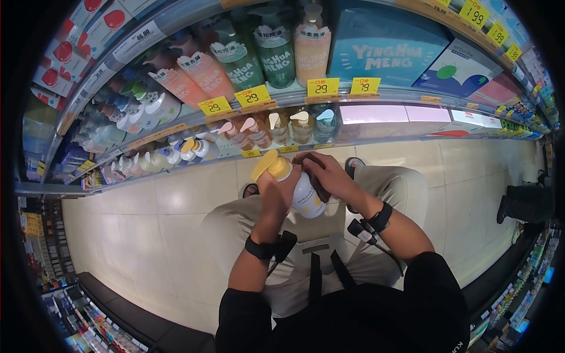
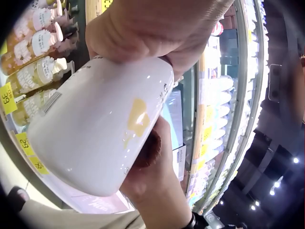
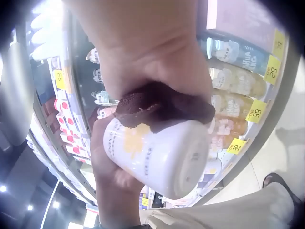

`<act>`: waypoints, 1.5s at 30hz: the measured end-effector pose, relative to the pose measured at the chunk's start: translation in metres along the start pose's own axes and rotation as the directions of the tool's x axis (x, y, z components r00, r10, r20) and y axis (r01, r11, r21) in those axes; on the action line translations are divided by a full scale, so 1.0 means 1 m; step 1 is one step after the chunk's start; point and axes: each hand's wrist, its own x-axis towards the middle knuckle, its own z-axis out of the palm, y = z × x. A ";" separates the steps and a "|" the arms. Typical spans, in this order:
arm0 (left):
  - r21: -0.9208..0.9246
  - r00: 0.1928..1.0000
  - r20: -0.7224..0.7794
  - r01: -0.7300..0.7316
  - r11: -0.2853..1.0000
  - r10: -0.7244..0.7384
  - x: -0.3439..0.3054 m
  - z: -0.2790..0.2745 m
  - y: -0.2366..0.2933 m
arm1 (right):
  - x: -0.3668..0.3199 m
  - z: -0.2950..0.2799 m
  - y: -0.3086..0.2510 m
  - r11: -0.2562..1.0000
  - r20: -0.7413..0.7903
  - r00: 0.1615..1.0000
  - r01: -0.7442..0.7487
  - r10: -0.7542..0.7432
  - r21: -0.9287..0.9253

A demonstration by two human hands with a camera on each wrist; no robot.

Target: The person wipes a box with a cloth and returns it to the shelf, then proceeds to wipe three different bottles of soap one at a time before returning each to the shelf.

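Observation:
A white bottle (image 1: 308,199) with a yellow pump top (image 1: 272,166) is tilted in front of the person. The left hand (image 1: 279,191) grips it around the neck and shoulder; the left wrist view shows its white body (image 2: 95,129) below that hand (image 2: 152,33). In the right hand (image 1: 327,175) is a dark brown cloth-like piece (image 1: 318,183), held against the bottle's side. Seen from the right wrist, the brown piece (image 3: 162,106) lies between the right hand (image 3: 147,57) and the bottle (image 3: 157,155).
Shelves of pump bottles (image 1: 273,56), boxes (image 1: 385,47) and yellow price tags (image 1: 323,87) curve across the front. Small bottles stand on the lowest shelf (image 1: 220,154). The person's knees are on both sides, above a tiled floor (image 1: 135,247). Another person's dark-clothed leg (image 1: 527,203) is at right.

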 end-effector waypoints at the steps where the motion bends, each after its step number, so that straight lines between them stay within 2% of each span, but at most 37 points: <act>1: 0.037 0.999 0.025 -0.030 0.999 0.029 -0.001 -0.001 0.004 | -0.001 -0.001 0.006 0.996 0.048 0.997 -0.067 0.063 0.066; 3: -0.053 0.997 0.082 0.012 0.999 -0.008 -0.001 -0.004 0.021 | -0.005 -0.003 0.008 0.960 0.161 0.971 -0.208 0.178 0.186; 4: -0.095 0.994 0.111 0.035 0.995 -0.025 -0.001 -0.007 0.028 | -0.009 -0.007 0.001 0.940 0.268 0.935 -0.286 0.231 0.187; 7: -0.145 0.989 0.141 0.070 0.987 -0.049 0.003 -0.019 0.034 | -0.018 -0.010 0.016 0.864 0.396 0.876 -0.407 0.277 0.296; 8: -0.232 0.983 0.177 0.089 0.969 -0.048 0.004 -0.022 0.035 | -0.019 -0.004 0.024 0.772 0.388 0.874 -0.454 0.291 0.444; 11: -0.464 0.967 0.256 0.142 0.875 -0.021 0.007 -0.030 0.032 | -0.027 0.000 0.040 0.642 0.479 0.834 -0.528 0.272 0.555; 14: -0.601 0.960 0.279 0.165 0.782 0.012 0.009 -0.030 0.021 | -0.027 -0.004 0.046 0.528 0.756 0.649 -0.671 0.078 0.521; 17: -0.609 0.963 0.270 0.167 0.775 0.005 0.009 -0.026 0.019 | -0.037 0.006 0.012 0.640 0.689 0.723 -0.556 0.057 0.530; 18: -0.596 0.967 0.255 0.160 0.787 -0.003 0.008 -0.024 0.021 | -0.036 0.005 0.013 0.605 0.700 0.711 -0.587 0.067 0.538; 20: -0.574 0.969 0.248 0.143 0.806 0.005 0.008 -0.023 0.023 | -0.029 0.002 0.023 0.532 0.725 0.683 -0.647 0.086 0.546; 23: -0.545 0.963 0.271 0.139 0.827 0.017 0.007 -0.024 0.026 | -0.017 -0.005 0.065 0.653 0.630 0.733 -0.612 0.255 0.447; 26: -0.477 0.958 0.283 0.171 0.862 -0.034 0.003 -0.024 0.026 | -0.027 -0.004 0.023 0.849 0.476 0.871 -0.339 0.120 0.406; 29: -0.335 0.959 0.273 0.173 0.926 -0.081 0.004 -0.023 0.027 | -0.017 -0.012 0.018 0.906 0.513 0.848 -0.314 0.133 0.283; 32: -0.229 0.975 0.198 0.143 0.963 -0.098 0.006 -0.021 0.025 | -0.017 0.000 -0.001 0.935 0.421 0.905 -0.205 0.068 0.289; 35: -0.098 0.989 0.124 0.090 0.991 -0.078 0.008 -0.024 0.023 | -0.014 0.005 0.005 0.998 0.300 0.953 -0.056 0.042 0.040; 37: 0.005 0.998 0.049 0.036 0.999 -0.036 0.010 -0.024 0.014 | -0.019 0.011 -0.002 0.977 0.178 0.983 0.069 -0.032 -0.203; 38: 0.124 1.000 -0.011 0.012 0.992 -0.011 0.011 -0.023 0.009 | -0.022 0.015 -0.004 0.939 0.124 0.989 0.117 -0.080 -0.324; 40: 0.359 0.992 -0.114 -0.013 0.933 0.058 0.012 -0.017 0.000 | -0.027 0.025 0.002 0.815 0.006 0.976 0.186 -0.218 -0.549; 41: 0.376 0.989 -0.136 -0.009 0.927 0.065 0.013 -0.015 -0.003 | -0.028 0.027 0.004 0.731 -0.041 0.955 0.198 -0.295 -0.653; 43: 0.407 0.981 -0.177 -0.001 0.913 0.080 0.014 -0.010 -0.006 | -0.028 0.027 0.004 0.733 -0.050 0.947 0.211 -0.317 -0.647; 45: 0.414 0.983 -0.155 -0.030 0.910 0.103 0.014 -0.006 -0.004 | -0.026 0.023 0.002 0.758 -0.043 0.947 0.227 -0.318 -0.612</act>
